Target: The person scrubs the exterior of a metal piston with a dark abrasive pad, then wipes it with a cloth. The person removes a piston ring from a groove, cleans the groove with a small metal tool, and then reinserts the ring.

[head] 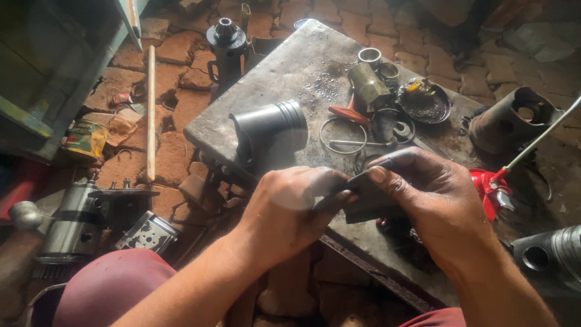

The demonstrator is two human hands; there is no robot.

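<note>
The flat metal worktop (290, 66) is dull grey, speckled with pale filings. On it lies a dark grey ribbed cylindrical piston (272, 124) beside red-handled pliers (350, 114), a thin silver wire ring (342, 135) and an olive-brass short sleeve (367, 83). The small flat piece (369, 194) between the hands is charcoal black. The brick floor (181, 54) is reddish-brown; the oil can (487, 191) is bright red.

piston (270, 128): matt grey metal | table (290, 66): rough scuffed metal
</note>
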